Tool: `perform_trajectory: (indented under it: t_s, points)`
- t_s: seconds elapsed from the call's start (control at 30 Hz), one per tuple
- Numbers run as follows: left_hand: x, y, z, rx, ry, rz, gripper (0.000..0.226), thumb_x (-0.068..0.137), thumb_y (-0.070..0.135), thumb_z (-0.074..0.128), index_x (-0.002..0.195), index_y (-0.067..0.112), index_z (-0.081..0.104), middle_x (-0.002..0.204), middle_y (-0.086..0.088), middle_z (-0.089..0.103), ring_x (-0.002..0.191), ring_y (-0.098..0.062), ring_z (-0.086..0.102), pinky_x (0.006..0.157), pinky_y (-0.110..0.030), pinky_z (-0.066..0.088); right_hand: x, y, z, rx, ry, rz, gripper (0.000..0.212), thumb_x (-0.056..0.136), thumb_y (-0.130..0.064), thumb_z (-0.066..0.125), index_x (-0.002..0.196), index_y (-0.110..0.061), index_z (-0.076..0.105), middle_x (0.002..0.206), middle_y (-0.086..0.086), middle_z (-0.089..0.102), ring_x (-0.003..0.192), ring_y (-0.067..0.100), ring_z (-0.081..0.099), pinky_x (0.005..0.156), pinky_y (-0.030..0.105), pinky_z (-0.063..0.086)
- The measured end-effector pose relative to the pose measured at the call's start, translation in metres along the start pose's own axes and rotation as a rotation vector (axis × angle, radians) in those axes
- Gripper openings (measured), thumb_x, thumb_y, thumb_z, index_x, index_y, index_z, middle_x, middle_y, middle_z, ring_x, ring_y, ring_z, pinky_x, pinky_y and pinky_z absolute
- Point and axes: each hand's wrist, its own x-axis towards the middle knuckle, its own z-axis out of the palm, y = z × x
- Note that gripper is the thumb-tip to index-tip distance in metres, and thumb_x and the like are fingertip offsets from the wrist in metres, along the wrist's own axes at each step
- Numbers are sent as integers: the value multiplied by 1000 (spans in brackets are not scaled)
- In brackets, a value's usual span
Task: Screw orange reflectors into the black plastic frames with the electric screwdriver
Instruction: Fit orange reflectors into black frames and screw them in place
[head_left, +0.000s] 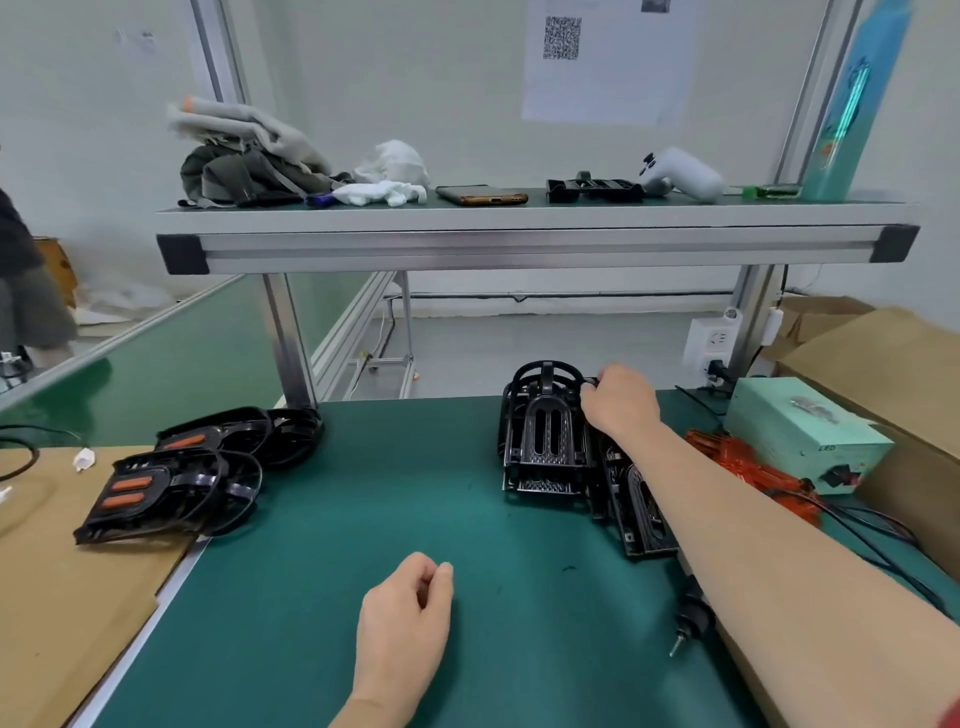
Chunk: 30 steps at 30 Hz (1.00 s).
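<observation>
Right hand (618, 400) has its fingers curled tight on the top right rim of a black plastic frame (545, 431), propped up near the far right of the green workbench (363, 493). Left hand (402, 618) lies loosely curled on the mat by the near edge, holding nothing. The electric screwdriver (688, 616) lies near the right corner, half under the right forearm, loose orange reflectors (748, 467) are heaped at the right edge beside a mint-green box (800, 431), and frames with reflectors fitted (156, 493) sit on cardboard (52, 571) at the left edge
</observation>
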Motion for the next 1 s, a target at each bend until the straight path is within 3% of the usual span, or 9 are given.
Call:
perform_trajectory:
  t_s: [0.17, 0.3, 0.37, 0.47, 0.57, 0.8, 0.9, 1.0]
  points:
    - [2, -1, 0, -44, 0, -1, 32, 94, 30, 60, 68, 14, 52, 60, -12, 59, 50, -25, 50, 63, -45, 52, 14, 11, 8, -78, -72, 24, 34, 95, -26, 55, 65, -14, 45, 72, 6, 52, 73, 28, 54, 48, 25, 30]
    - [1, -1, 1, -53, 6, -3, 31, 93, 29, 61, 69, 12, 52, 60, -13, 59, 51, -28, 52, 62, -45, 52, 15, 14, 14, -66, -75, 7, 44, 94, -33, 59, 59, -18, 39, 72, 7, 52, 73, 28, 54, 54, 27, 34]
    - [1, -1, 1, -49, 12, -3, 30, 93, 29, 62, 68, 13, 53, 60, -13, 59, 51, -26, 53, 62, -45, 52, 13, 12, 13, -64, -70, 3, 45, 94, -34, 61, 58, -18, 39, 69, 6, 50, 72, 28, 54, 57, 28, 36]
    - [2, -2, 0, -42, 9, -5, 30, 93, 29, 62, 67, 15, 53, 60, -12, 60, 51, -25, 54, 63, -44, 52, 8, 8, 11, -77, -73, 22, 37, 89, -18, 61, 59, -17, 40, 64, 4, 45, 68, 27, 52, 50, 25, 33]
    - [2, -2, 0, -47, 9, -15, 30, 93, 29, 62, 67, 15, 54, 60, -12, 60, 52, -25, 55, 63, -44, 53, 0, 4, 7, -78, -89, 20, 34, 84, -9, 60, 59, -16, 39, 62, 3, 43, 68, 27, 50, 57, 26, 38]
    - [3, 1, -1, -66, -7, -27, 32, 94, 29, 62, 68, 12, 54, 60, -14, 60, 49, -19, 47, 64, -45, 52, -19, 3, -7, -67, -86, -45, 37, 89, -7, 57, 59, -15, 37, 61, 3, 40, 62, 25, 45, 45, 25, 26]
    - [3, 1, -3, -102, -15, -21, 35, 96, 31, 60, 69, 10, 54, 59, -12, 61, 45, -18, 52, 62, -42, 53, -37, -6, -15, 17, -82, -71, 35, 92, -11, 57, 60, -14, 43, 60, 3, 47, 58, 22, 47, 49, 26, 34]
    - [2, 5, -3, -228, -5, -31, 37, 98, 35, 57, 71, 10, 59, 59, -8, 64, 45, -17, 58, 59, -40, 55, -62, -17, -20, 191, -117, -81, 16, 95, -17, 61, 79, -15, 57, 78, 1, 63, 74, 20, 61, 64, 30, 46]
